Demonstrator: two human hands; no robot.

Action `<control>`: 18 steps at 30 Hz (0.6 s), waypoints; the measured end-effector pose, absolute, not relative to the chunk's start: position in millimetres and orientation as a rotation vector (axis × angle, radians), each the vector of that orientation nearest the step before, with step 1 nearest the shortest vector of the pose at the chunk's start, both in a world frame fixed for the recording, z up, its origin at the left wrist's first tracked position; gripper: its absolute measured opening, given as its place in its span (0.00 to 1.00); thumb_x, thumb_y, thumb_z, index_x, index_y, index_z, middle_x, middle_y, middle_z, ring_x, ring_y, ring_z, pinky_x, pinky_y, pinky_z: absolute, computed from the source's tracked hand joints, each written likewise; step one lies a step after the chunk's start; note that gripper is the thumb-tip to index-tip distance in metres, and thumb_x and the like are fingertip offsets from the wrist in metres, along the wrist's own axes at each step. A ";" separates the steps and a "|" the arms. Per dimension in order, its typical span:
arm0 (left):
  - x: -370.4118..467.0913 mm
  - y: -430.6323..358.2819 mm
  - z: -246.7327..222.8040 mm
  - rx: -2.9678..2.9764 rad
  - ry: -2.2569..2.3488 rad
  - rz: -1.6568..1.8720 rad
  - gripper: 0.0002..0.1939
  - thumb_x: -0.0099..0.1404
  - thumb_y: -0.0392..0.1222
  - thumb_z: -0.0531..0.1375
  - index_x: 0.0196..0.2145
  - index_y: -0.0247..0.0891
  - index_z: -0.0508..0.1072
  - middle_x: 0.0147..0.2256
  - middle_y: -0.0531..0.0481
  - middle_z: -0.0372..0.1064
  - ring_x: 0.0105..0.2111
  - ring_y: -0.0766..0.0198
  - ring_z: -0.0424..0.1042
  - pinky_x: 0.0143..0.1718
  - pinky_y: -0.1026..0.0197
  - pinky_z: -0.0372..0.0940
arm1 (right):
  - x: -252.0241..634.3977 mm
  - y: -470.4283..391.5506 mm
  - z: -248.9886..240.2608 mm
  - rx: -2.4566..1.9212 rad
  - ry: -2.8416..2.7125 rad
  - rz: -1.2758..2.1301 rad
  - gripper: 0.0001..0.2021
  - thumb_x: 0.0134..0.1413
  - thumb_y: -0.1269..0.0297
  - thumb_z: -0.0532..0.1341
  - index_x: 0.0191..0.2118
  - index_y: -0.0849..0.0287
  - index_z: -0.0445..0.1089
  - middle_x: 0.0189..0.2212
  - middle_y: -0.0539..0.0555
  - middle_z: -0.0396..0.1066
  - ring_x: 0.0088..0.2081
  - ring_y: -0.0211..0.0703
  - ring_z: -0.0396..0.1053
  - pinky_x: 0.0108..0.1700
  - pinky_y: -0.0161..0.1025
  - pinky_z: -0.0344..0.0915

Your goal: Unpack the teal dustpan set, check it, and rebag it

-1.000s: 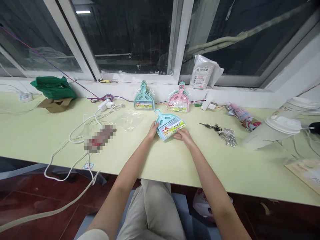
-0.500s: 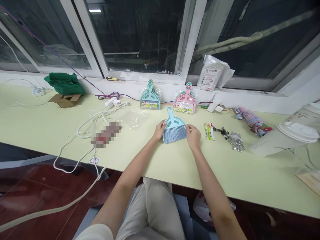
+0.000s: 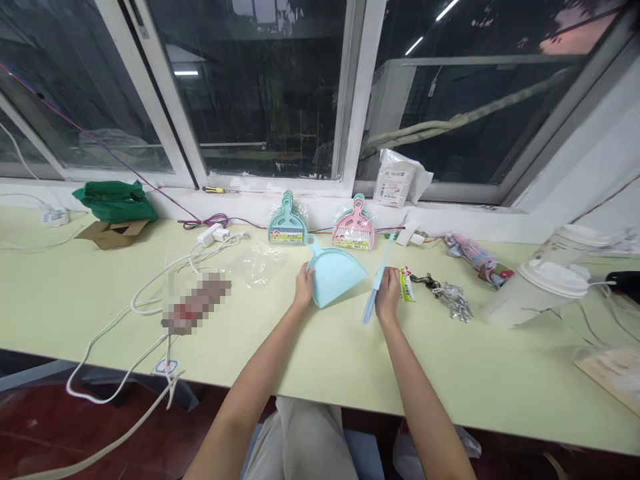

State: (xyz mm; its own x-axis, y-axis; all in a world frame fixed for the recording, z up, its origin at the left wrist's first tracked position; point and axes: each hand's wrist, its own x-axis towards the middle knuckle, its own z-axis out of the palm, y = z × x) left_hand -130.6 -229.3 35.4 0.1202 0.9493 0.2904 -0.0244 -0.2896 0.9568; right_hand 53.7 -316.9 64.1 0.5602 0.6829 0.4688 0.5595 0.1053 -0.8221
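Note:
In my left hand is a light blue dustpan, gripped at its left edge with its handle pointing up and away. My right hand grips a small blue brush, turned edge-on with its bristles toward me. A gap separates brush and dustpan. Just right of my right hand lies a yellow-green label card, partly hidden by the hand. Behind, against the wall, stand packaged brush-and-dustpan sets, one green stack and one pink set.
A clear plastic wrapper and tangled white cables lie to the left, by a blurred-out item. Keys on a ring, a folded umbrella and white lidded cups are on the right. A green bag rests on a cardboard box.
The brush has come off the dustpan. My right hand has turned it edge-on to the right, while my left hand keeps the dustpan. The camera view has tilted up and shifted right.

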 end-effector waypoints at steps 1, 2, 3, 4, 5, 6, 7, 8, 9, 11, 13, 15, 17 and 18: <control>-138.3 -222.5 36.0 1.475 1.026 1.356 0.14 0.65 0.48 0.55 0.46 0.42 0.72 0.45 0.46 0.72 0.49 0.54 0.68 0.55 0.54 0.58 | 61.4 -319.7 67.7 -1.615 -1.080 0.069 0.18 0.64 0.59 0.40 0.34 0.56 0.64 0.36 0.55 0.62 0.40 0.47 0.62 0.44 0.41 0.58; -147.1 -216.3 37.5 1.493 1.092 1.362 0.14 0.65 0.47 0.55 0.45 0.42 0.72 0.45 0.46 0.72 0.49 0.54 0.68 0.55 0.54 0.58 | 69.0 -322.4 70.2 -1.704 -1.094 0.002 0.17 0.63 0.59 0.43 0.33 0.56 0.66 0.36 0.55 0.63 0.41 0.47 0.63 0.43 0.41 0.58; -156.4 -211.1 39.5 1.525 1.161 1.335 0.13 0.64 0.46 0.55 0.44 0.42 0.72 0.44 0.45 0.72 0.49 0.53 0.68 0.54 0.53 0.58 | 75.9 -324.7 71.3 -1.813 -1.118 -0.059 0.16 0.62 0.60 0.45 0.32 0.56 0.67 0.36 0.56 0.64 0.41 0.48 0.63 0.43 0.41 0.57; -165.6 -207.1 41.8 1.570 1.233 1.268 0.11 0.63 0.46 0.57 0.42 0.43 0.73 0.42 0.45 0.73 0.48 0.52 0.68 0.53 0.52 0.59 | 81.7 -326.6 70.7 -1.925 -1.161 -0.093 0.15 0.61 0.62 0.47 0.33 0.57 0.69 0.36 0.57 0.65 0.41 0.49 0.64 0.42 0.42 0.57; -173.9 -204.6 44.2 1.616 1.316 1.183 0.09 0.61 0.46 0.59 0.39 0.43 0.74 0.39 0.45 0.73 0.48 0.50 0.69 0.53 0.51 0.59 | 86.0 -328.0 68.7 -2.035 -1.194 -0.120 0.15 0.60 0.63 0.48 0.33 0.58 0.71 0.37 0.59 0.66 0.41 0.50 0.65 0.41 0.42 0.57; -180.7 -203.4 46.4 1.666 1.387 1.098 0.07 0.58 0.46 0.61 0.34 0.43 0.75 0.37 0.44 0.73 0.48 0.48 0.68 0.52 0.50 0.59 | 88.6 -328.9 65.5 -2.139 -1.217 -0.142 0.15 0.59 0.64 0.49 0.34 0.59 0.72 0.39 0.61 0.67 0.41 0.50 0.65 0.40 0.42 0.57; -185.8 -203.4 48.0 1.717 1.444 1.030 0.07 0.56 0.47 0.63 0.31 0.43 0.75 0.36 0.44 0.73 0.49 0.46 0.67 0.51 0.50 0.59 | 89.5 -329.3 61.6 -2.229 -1.235 -0.167 0.14 0.59 0.65 0.50 0.35 0.60 0.74 0.40 0.62 0.67 0.41 0.51 0.66 0.39 0.43 0.57; -188.8 -204.3 49.0 1.763 1.488 0.989 0.07 0.54 0.48 0.64 0.28 0.43 0.74 0.35 0.43 0.72 0.50 0.44 0.66 0.51 0.50 0.58 | 89.0 -329.2 57.4 -2.301 -1.253 -0.201 0.14 0.59 0.66 0.51 0.36 0.61 0.74 0.41 0.64 0.67 0.42 0.53 0.66 0.39 0.44 0.56; -189.9 -205.8 49.4 1.802 1.515 0.978 0.09 0.54 0.49 0.65 0.26 0.43 0.74 0.36 0.42 0.72 0.51 0.44 0.65 0.51 0.50 0.58 | 87.4 -328.6 53.3 -2.350 -1.278 -0.245 0.14 0.59 0.65 0.52 0.36 0.61 0.75 0.41 0.65 0.67 0.44 0.55 0.66 0.40 0.45 0.56; -187.9 -209.5 48.7 1.844 1.549 1.010 0.10 0.54 0.51 0.64 0.26 0.42 0.74 0.37 0.41 0.71 0.51 0.45 0.65 0.51 0.52 0.59 | 82.0 -326.4 46.9 -2.384 -1.349 -0.329 0.13 0.58 0.62 0.55 0.38 0.62 0.75 0.42 0.67 0.68 0.47 0.58 0.65 0.43 0.48 0.55; -183.6 -212.5 47.4 1.881 1.587 0.998 0.11 0.55 0.51 0.64 0.26 0.42 0.73 0.36 0.42 0.71 0.50 0.47 0.66 0.49 0.54 0.59 | 76.3 -323.3 43.5 -2.380 -1.408 -0.353 0.14 0.57 0.59 0.57 0.41 0.63 0.74 0.43 0.67 0.69 0.48 0.60 0.64 0.46 0.50 0.53; -180.3 -214.4 47.0 1.982 1.643 0.851 0.10 0.58 0.50 0.62 0.27 0.41 0.72 0.36 0.43 0.72 0.46 0.50 0.68 0.46 0.56 0.60 | 72.6 -320.4 42.5 -2.388 -1.428 -0.315 0.14 0.56 0.58 0.58 0.42 0.62 0.72 0.42 0.66 0.70 0.48 0.59 0.64 0.46 0.50 0.52; -179.3 -215.0 48.1 2.114 1.712 0.625 0.09 0.62 0.48 0.57 0.30 0.41 0.72 0.37 0.44 0.73 0.43 0.53 0.70 0.43 0.58 0.61 | 72.2 -318.8 42.5 -2.400 -1.422 -0.261 0.12 0.55 0.60 0.58 0.42 0.62 0.71 0.40 0.64 0.72 0.47 0.57 0.65 0.46 0.49 0.50; -179.5 -215.1 49.2 2.168 1.746 0.527 0.10 0.63 0.47 0.55 0.33 0.41 0.73 0.37 0.45 0.73 0.42 0.54 0.71 0.42 0.59 0.61 | 73.2 -318.8 42.8 -2.400 -1.421 -0.231 0.11 0.55 0.62 0.59 0.42 0.61 0.70 0.40 0.63 0.73 0.47 0.57 0.65 0.46 0.48 0.49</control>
State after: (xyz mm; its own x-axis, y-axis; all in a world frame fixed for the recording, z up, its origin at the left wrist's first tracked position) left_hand -179.5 -215.1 49.2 0.1908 0.9774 0.0908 0.8642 -0.2111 0.4567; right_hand 73.2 -318.8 42.8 0.4864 0.8176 0.3080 0.8731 -0.4415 -0.2069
